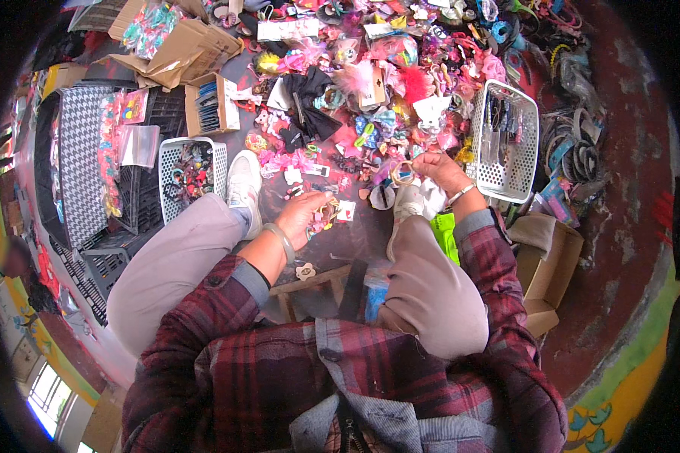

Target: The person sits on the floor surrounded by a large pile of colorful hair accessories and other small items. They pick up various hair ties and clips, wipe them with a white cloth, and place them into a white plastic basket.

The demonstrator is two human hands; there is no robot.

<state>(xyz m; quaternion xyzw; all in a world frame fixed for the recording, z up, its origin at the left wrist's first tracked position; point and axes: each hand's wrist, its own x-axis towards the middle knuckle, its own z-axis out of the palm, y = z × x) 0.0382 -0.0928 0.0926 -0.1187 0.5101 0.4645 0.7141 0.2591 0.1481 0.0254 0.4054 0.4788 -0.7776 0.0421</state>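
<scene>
I sit over a floor strewn with colourful hair accessories (370, 98). My left hand (304, 215) rests low between my feet, fingers curled around several small pink and yellow hair clips (323, 219); a white card (346, 211) lies just beside it. My right hand (434, 167) is further out near my right shoe (406, 204), pinching a small ring-shaped hair tie (402, 174). Both wrists wear bangles. A plaid shirt covers my arms.
A white plastic basket (533, 151) with dark clips stands right of my right hand; another white basket (170, 162) stands left of my left shoe (243, 181). Cardboard boxes (181, 53) lie at the back left and one box (544, 264) at the right. Black crates (75, 166) stand far left.
</scene>
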